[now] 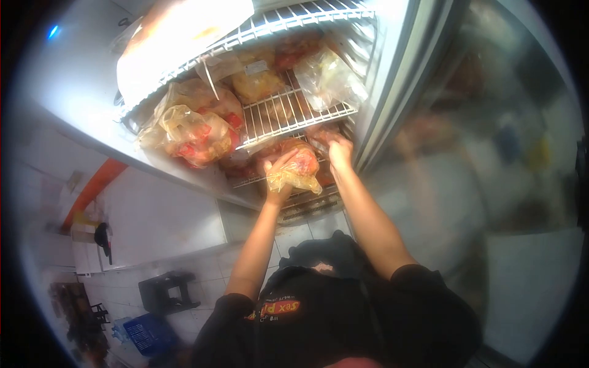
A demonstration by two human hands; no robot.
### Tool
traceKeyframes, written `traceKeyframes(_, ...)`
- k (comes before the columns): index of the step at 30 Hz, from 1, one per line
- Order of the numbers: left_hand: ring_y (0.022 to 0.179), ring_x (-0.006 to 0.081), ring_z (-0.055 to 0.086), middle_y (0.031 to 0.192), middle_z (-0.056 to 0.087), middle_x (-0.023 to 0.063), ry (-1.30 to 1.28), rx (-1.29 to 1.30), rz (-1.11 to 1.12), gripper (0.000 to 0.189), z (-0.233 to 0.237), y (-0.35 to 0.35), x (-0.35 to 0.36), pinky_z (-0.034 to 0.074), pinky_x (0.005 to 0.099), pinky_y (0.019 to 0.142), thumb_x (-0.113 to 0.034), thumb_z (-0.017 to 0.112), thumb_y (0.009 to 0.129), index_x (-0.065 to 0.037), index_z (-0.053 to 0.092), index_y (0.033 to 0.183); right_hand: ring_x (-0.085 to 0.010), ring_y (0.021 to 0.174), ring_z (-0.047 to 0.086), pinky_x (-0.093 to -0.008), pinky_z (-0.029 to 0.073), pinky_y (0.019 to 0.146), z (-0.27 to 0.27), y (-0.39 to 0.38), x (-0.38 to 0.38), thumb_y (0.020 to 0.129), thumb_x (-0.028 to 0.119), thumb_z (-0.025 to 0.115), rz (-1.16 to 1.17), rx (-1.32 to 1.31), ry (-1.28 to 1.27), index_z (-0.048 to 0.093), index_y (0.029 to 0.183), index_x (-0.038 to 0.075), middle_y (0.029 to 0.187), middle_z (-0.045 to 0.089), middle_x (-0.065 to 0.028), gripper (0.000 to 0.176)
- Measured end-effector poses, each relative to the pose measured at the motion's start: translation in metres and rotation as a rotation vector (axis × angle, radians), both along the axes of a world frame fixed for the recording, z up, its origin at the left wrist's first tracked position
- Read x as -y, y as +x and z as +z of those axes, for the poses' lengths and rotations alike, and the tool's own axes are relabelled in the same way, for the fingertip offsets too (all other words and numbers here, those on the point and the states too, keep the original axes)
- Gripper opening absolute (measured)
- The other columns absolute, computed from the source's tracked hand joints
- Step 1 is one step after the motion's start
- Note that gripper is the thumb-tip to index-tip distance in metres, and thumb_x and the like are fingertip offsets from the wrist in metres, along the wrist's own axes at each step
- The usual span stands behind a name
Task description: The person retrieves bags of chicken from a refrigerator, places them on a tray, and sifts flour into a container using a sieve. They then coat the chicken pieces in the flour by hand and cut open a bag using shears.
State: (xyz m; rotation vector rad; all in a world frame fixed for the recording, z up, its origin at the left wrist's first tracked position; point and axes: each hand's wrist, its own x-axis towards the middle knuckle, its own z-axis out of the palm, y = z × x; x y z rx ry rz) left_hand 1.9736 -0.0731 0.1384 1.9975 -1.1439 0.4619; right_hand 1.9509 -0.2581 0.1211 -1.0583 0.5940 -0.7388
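Just under the white wire fridge shelf (288, 113), my left hand (277, 178) clasped a clear plastic bag of orange food (299, 170); my right hand (339, 153) was beside it, grip unclear.

Commercial kitchen, stocked fridge (307, 110), tiled floor (202, 276)

White fridge (80, 92) stands open w/ wire shelves (288, 113) lit bright inside, glass door (491, 122) swung out on the rt, pale tiled floor (202, 270) below w/ a black stool (165, 291) & blue crate (144, 334), orange strip (92, 190) by the white wall (159, 214).
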Motion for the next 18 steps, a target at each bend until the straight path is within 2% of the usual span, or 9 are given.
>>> traceKeyframes(2,0.105,0.0216,0.053,0.118,0.061,0.0052,-0.084,-0.113,-0.006,0.026,-0.004,0.007,0.001,0.036,0.0335,0.094,-0.014,0.067,0.078,-0.008,0.067,0.103,-0.0152,0.077,0.061,-0.0271,0.046,0.073,0.001,-0.007,-0.006,0.083,0.001,0.06,0.008,0.011,0.032,0.069,0.084,-0.004,0.087,0.068,-0.0078,0.011)
traceKeyframes(3,0.105,0.0216,0.053,0.118,0.061,0.0052,-0.092,-0.109,-0.001,0.026,-0.005,0.007,0.003,0.036,0.0335,0.094,-0.014,0.067,0.078,-0.008,0.067,0.103,-0.0146,0.077,0.06,-0.0267,0.046,0.073,-0.002,-0.011,-0.005,0.083,0.001,0.06,0.002,0.03,-0.044,0.069,0.084,-0.004,0.087,0.068,-0.0075,0.011)
traceKeyframes(4,0.104,0.0215,0.054,0.115,0.061,0.0071,-0.325,-0.384,-0.06,0.029,-0.006,0.006,0.005,0.038,0.0335,0.093,-0.015,0.066,0.079,-0.005,0.064,0.106,-0.0141,0.076,0.06,-0.0263,0.046,0.073,-0.006,-0.015,-0.003,0.083,0.001,0.061,-0.003,0.048,-0.117,0.07,0.083,-0.004,0.087,0.068,-0.0072,0.01)
traceKeyframes(5,0.102,0.0215,0.056,0.113,0.061,0.0091,-0.558,-0.658,-0.123,0.031,-0.006,0.005,0.005,0.041,0.0336,0.093,-0.016,0.064,0.081,-0.002,0.06,0.109,-0.015,0.087,0.059,-0.0259,0.044,0.08,-0.005,-0.02,-0.001,0.084,0.003,0.062,0.01,0.016,-0.089,0.069,0.088,-0.004,0.094,0.066,-0.0085,0.011)
traceKeyframes(9,0.103,0.02,0.056,0.109,0.059,0.0109,-0.491,-0.603,-0.109,0.038,0.002,0.007,0.003,0.044,0.0325,0.089,-0.018,0.064,0.081,0.001,0.055,0.112,-0.0149,0.087,0.059,-0.0257,0.044,0.079,0.017,-0.035,0.006,0.085,0.006,0.063,0.076,-0.035,-0.209,0.069,0.086,-0.005,0.092,0.065,-0.0073,0.013)
traceKeyframes(12,0.098,0.0191,0.061,0.106,0.063,0.0126,-0.567,-0.485,-0.114,0.028,0.003,0.005,0.005,0.046,0.031,0.087,-0.011,0.063,0.082,0.004,0.059,0.106,-0.0153,0.088,0.058,-0.026,0.044,0.081,0.015,-0.044,0.004,0.085,0.006,0.063,0.07,-0.023,-0.27,0.069,0.087,-0.005,0.094,0.064,-0.0076,0.013)
traceKeyframes(13,0.097,0.0178,0.06,0.106,0.063,0.0107,-0.594,-0.529,-0.081,0.027,0.001,0.003,0.004,0.046,0.03,0.086,-0.009,0.062,0.084,0.003,0.059,0.107,-0.0196,0.102,0.056,-0.0324,0.04,0.093,0.014,-0.051,0.005,0.083,0.011,0.065,0.087,-0.037,-0.246,0.071,0.09,-0.002,0.095,0.069,-0.011,0.016)
traceKeyframes(16,0.096,0.0151,0.059,0.106,0.062,0.0069,-0.645,-0.624,-0.012,0.025,-0.003,0.0,0.0,0.046,0.0282,0.084,-0.005,0.061,0.086,0.002,0.059,0.109,-0.0194,0.099,0.057,-0.0313,0.041,0.091,0.023,-0.064,0.002,0.083,0.01,0.065,0.037,-0.015,-0.28,0.071,0.09,-0.003,0.095,0.068,-0.0113,0.016)
traceKeyframes(18,0.091,0.0128,0.06,0.096,0.065,0.0045,-0.693,-0.674,0.03,0.021,0.009,0.004,-0.003,0.046,0.0269,0.082,-0.008,0.064,0.086,0.003,0.061,0.104,-0.0184,0.097,0.057,-0.03,0.043,0.087,0.03,-0.071,0.004,0.083,0.007,0.064,0.044,0.011,-0.249,0.07,0.091,-0.004,0.097,0.066,-0.0109,0.015)
